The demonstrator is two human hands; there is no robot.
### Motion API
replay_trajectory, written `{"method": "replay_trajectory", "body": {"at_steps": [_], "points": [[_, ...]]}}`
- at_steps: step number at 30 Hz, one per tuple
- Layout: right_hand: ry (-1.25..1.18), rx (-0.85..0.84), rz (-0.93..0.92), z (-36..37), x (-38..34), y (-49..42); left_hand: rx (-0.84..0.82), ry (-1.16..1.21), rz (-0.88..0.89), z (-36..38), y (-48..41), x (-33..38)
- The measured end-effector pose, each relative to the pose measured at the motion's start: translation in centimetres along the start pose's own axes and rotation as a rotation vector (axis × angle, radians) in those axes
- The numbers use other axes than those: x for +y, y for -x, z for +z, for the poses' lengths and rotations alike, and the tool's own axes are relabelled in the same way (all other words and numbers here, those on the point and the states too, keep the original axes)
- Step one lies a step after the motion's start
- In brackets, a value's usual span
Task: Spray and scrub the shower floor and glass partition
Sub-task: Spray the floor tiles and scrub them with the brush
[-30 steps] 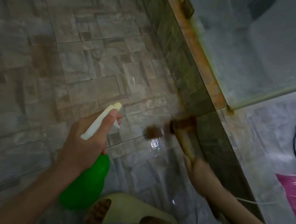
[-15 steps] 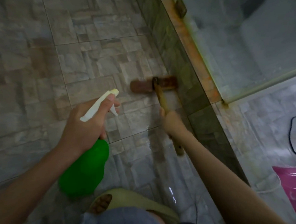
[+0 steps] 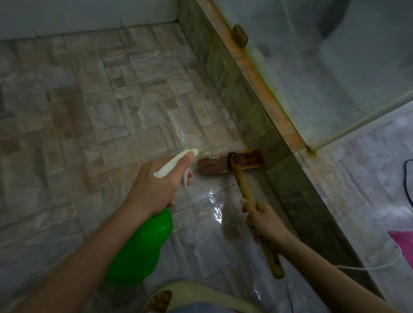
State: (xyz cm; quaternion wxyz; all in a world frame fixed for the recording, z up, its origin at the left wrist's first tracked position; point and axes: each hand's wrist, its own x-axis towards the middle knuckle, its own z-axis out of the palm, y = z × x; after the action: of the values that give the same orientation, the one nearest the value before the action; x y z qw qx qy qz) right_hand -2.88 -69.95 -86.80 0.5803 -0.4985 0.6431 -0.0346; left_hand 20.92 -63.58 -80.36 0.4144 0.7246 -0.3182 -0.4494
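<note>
No label or writing reads on the green spray bottle (image 3: 143, 249), gripped at its neck by the left hand (image 3: 157, 186), nozzle toward one o'clock. The right hand (image 3: 265, 221) is wrapped tight around the scrub brush (image 3: 230, 163) handle. Half a second ago the brush head sat beside the curb; it does now too, flat on the wet shower floor (image 3: 130, 117), glass partition (image 3: 340, 63) at two o'clock.
</note>
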Motion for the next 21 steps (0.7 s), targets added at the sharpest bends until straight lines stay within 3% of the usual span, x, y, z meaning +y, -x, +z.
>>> {"method": "replay_trajectory", "body": {"at_steps": [5,11,15,21], "points": [[-0.222,0.092,0.075,3.2,1.5,2.2,-0.032,-0.047,-0.03,1.3,-1.4,1.7],[-0.947,-0.304,0.338,3.2,-3.3,-1.2,-0.16,-0.114,0.047,1.4,-2.0,2.4],[-1.169,-0.178,0.367,4.3,-3.0,-1.6,-0.117,-0.079,0.037,0.9,-3.0,1.8],[-1.314,0.235,0.368,7.1,-4.9,-3.3,-0.161,-0.013,0.093,-1.3,-4.3,1.1]]}}
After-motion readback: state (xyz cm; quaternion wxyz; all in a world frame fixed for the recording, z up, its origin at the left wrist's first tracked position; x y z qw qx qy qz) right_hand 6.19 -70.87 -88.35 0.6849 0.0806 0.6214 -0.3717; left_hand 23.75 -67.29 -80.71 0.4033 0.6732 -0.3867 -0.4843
